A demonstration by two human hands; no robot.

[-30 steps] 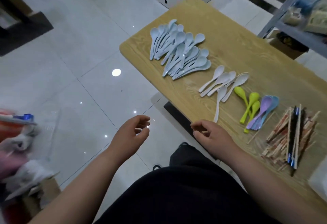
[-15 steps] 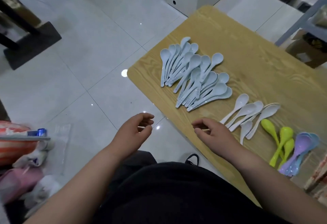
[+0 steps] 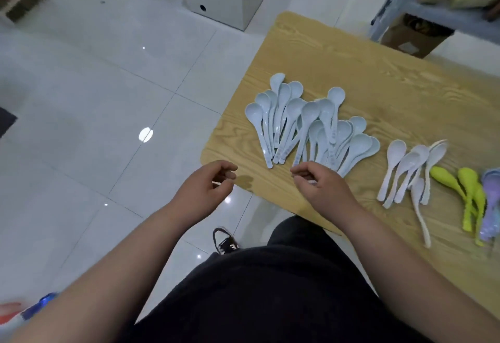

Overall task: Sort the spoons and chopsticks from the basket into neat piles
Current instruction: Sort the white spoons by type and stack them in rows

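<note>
Left hand [image 3: 205, 193] and right hand [image 3: 322, 191] hover, fingers curled — whether pinching anything, unclear — beside pale blue spoons [image 3: 305, 126], apparently grouped by colour on the surface [image 3: 378, 71].

The wood-grain table [image 3: 378, 71] is carrying four spoon groups lying side by side: pale blue spoons [image 3: 308, 123], white spoons [image 3: 407, 164], green spoons [image 3: 466, 180], and purple spoons [image 3: 491, 188] farthest right.
</note>
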